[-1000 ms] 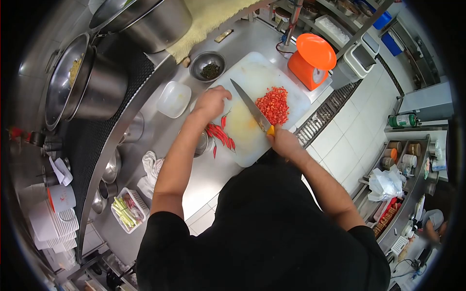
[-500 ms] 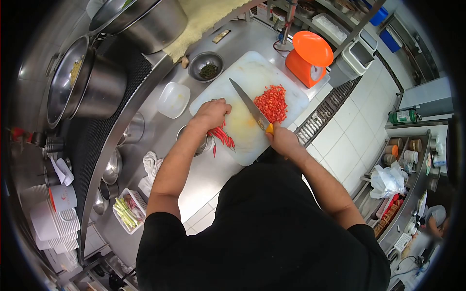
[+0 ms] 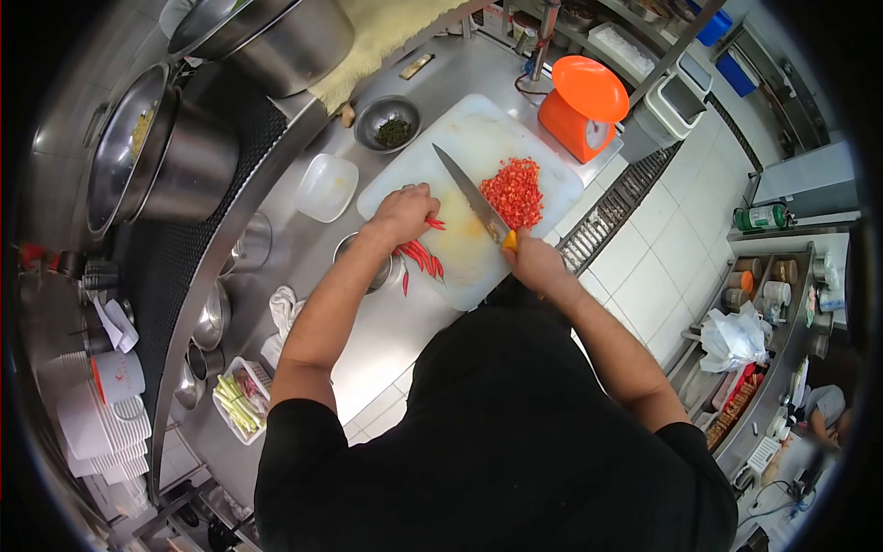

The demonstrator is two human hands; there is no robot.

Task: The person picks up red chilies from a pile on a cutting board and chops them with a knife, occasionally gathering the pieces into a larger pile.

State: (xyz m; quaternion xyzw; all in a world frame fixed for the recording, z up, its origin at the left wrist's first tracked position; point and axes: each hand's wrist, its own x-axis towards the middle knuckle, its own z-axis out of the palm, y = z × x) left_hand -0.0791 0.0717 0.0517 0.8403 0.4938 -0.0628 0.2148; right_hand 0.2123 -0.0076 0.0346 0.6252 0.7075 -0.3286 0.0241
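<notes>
My right hand (image 3: 536, 264) is wrapped round the yellow handle of a kitchen knife (image 3: 471, 195), its blade lying across the white cutting board (image 3: 483, 124) and pointing away to the left. Fingers curled, my left hand (image 3: 407, 213) rests over the board's left side, and a red chilli (image 3: 435, 224) pokes out from under its fingertips. Several whole red chillies (image 3: 421, 259) lie just below that hand at the board's edge. A heap of chopped red chilli (image 3: 512, 191) sits right of the blade. Partly hidden under my left forearm is a metal bowl (image 3: 379, 276).
Beyond the board stand a metal bowl with dark green bits (image 3: 388, 123) and a white plastic container (image 3: 327, 187). An orange scale (image 3: 579, 106) is at the far right corner. A white basket of green stalks (image 3: 243, 400) and a cloth (image 3: 280, 322) lie left. Another person (image 3: 825, 414) is far right.
A single red chilli now shows at my left fingertips, apart from the other whole chillies. The knife and my right hand have hardly moved.
</notes>
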